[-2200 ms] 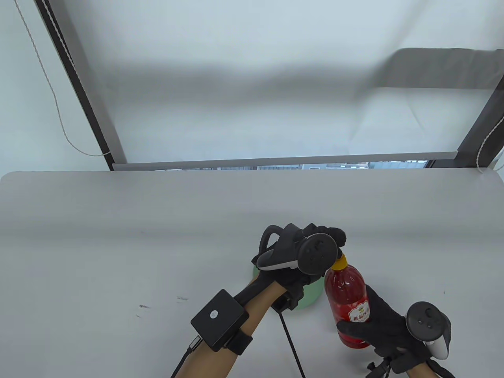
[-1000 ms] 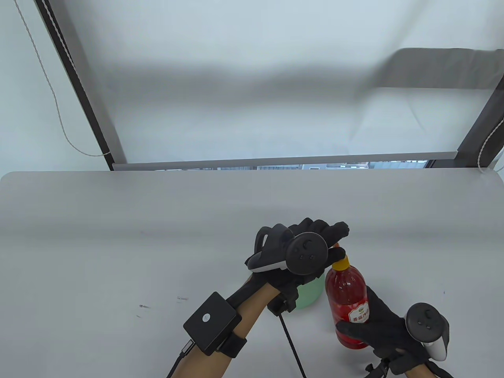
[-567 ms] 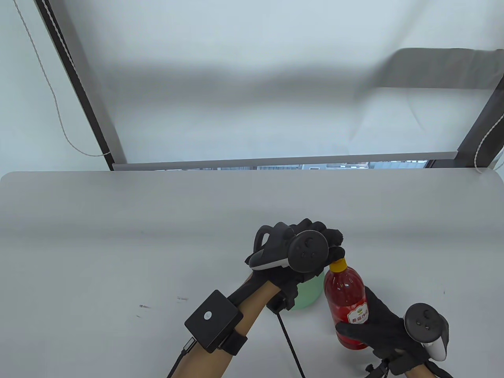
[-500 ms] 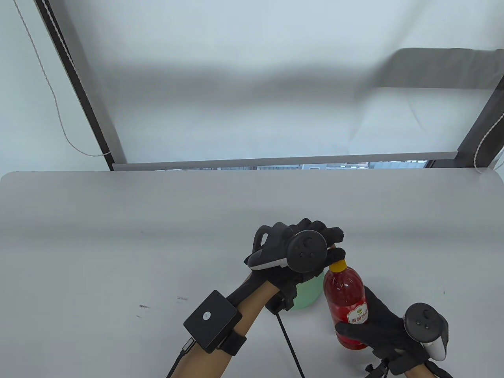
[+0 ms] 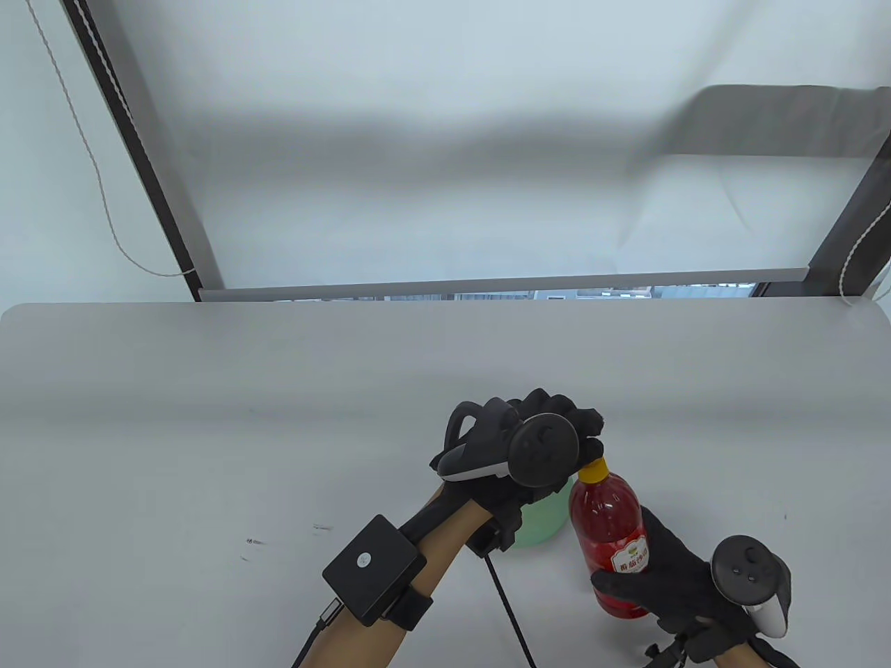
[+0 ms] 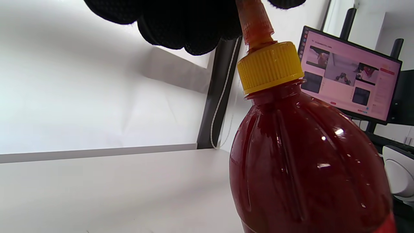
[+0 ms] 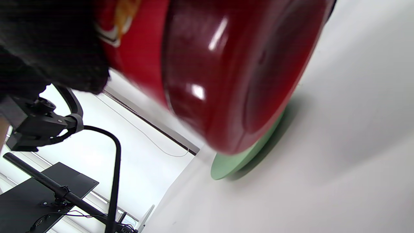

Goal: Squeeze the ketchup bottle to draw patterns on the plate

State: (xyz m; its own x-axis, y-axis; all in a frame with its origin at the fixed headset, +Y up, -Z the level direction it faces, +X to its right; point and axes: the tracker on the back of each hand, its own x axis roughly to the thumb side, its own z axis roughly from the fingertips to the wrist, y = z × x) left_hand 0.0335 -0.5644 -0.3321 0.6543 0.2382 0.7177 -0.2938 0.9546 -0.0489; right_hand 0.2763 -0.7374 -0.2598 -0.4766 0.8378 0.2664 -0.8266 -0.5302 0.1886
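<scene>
1. Red ketchup bottle [image 5: 609,539] is gripped low on its body by the right hand [image 5: 672,577], held above the table [image 5: 209,417] near its front edge.
2. Its nozzle [image 6: 254,22], seen only in the left wrist view, is pinched by the left hand [image 5: 529,445].
3. The green plate [image 5: 546,518] lies beside the bottle, partly hidden.
4. Bare tabletop extends beyond.

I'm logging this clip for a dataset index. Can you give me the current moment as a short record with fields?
bottle: ketchup bottle, red, yellow cap, upright, lifted off the table
right hand: right hand grips the bottle's lower body
left hand: left hand at the orange nozzle above the cap
plate: green plate on the white table, partly hidden under the left hand
ketchup on plate: none visible
</scene>
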